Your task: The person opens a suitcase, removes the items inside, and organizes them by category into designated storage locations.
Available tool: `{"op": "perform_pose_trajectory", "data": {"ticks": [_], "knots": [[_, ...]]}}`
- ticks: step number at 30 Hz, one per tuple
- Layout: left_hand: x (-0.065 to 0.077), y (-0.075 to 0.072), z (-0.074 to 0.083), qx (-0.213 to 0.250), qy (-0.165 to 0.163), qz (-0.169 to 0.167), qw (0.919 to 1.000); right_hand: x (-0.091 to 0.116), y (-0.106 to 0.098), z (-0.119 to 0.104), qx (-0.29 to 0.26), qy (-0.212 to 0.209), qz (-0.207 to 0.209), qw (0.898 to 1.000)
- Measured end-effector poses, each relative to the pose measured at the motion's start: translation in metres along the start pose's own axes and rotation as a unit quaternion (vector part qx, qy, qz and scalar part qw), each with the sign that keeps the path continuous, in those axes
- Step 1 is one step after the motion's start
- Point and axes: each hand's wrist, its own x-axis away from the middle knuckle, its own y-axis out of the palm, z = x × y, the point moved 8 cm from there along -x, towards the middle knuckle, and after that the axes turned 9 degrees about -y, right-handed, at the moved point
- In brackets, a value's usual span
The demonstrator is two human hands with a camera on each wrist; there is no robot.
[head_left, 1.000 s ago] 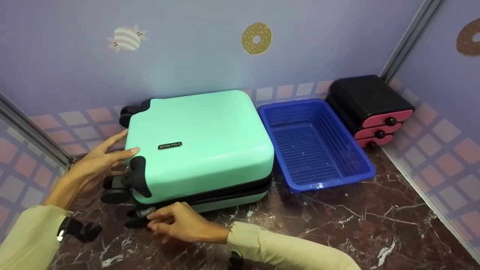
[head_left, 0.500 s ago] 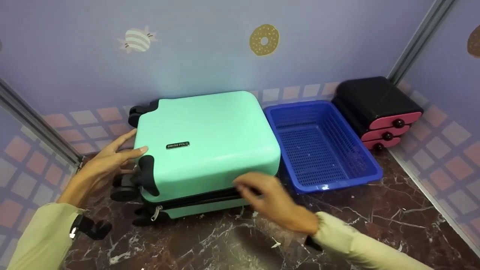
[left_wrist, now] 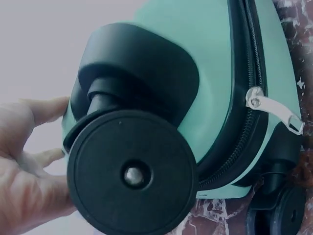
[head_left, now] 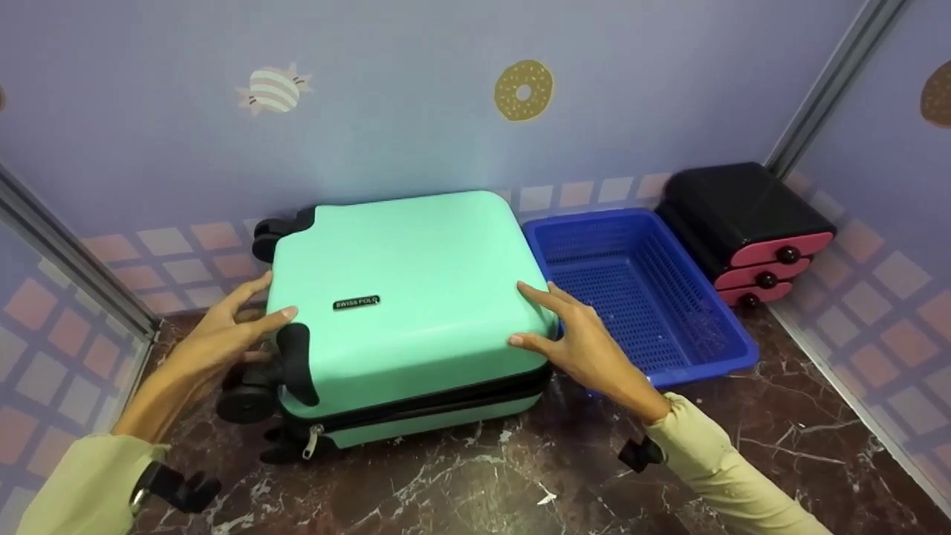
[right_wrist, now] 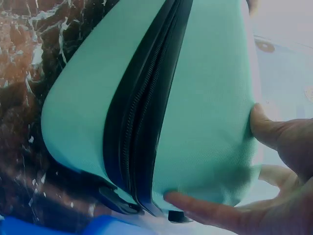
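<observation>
A mint-green hard-shell suitcase (head_left: 416, 267) lies flat on the dark marbled floor, its black wheels (left_wrist: 132, 174) towards the left. My left hand (head_left: 215, 334) rests at the wheel end, with the thumb on the top edge and the fingers against the end. At the opposite end, my right hand (head_left: 587, 342) touches the near corner with spread fingers and thumb. A silver zipper pull (left_wrist: 274, 110) hangs near the wheel end. Along the front side, the zipper (right_wrist: 142, 107) shows its two rows of teeth apart.
A blue perforated plastic basket (head_left: 669, 364) stands right beside the suitcase. Beyond it is a black drawer box (head_left: 743, 200) with pink fronts and round black knobs. A patterned lilac wall (head_left: 401, 134) rises close behind everything, with side walls left and right.
My right hand has left the zipper pull, swept right along the front side, and come to the suitcase's right end. My left hand stays at the wheel end.
</observation>
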Motion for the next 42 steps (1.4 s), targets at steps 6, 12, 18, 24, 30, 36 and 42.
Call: {"op": "perform_pose_trajectory", "data": {"ticks": [6,12,18,24,30,36,42], "knots": [[0.002,-0.005,0.0,-0.009,-0.035,-0.04,0.9986,0.004,0.001,0.001,-0.005,-0.013,0.012,1.0],[-0.025,-0.028,0.003,-0.09,-0.087,-0.03,0.9917,0.012,0.01,-0.008,0.014,-0.014,0.016,1.0],[-0.059,-0.043,0.021,-0.229,-0.011,0.007,0.9734,0.02,0.024,-0.022,0.011,-0.033,0.005,0.999],[-0.063,-0.042,0.023,-0.242,0.01,0.001,0.9701,0.019,0.021,-0.022,-0.015,-0.03,0.015,0.999],[-0.049,-0.043,0.018,-0.244,0.014,0.022,0.9695,0.01,0.021,-0.015,-0.064,-0.008,-0.008,0.998],[-0.023,-0.041,0.005,-0.259,0.017,0.049,0.9645,-0.007,0.016,-0.002,-0.059,0.0,-0.059,0.997],[0.008,-0.023,0.0,-0.3,0.009,0.103,0.9482,-0.015,-0.003,0.009,-0.059,-0.015,-0.071,0.996]]}}
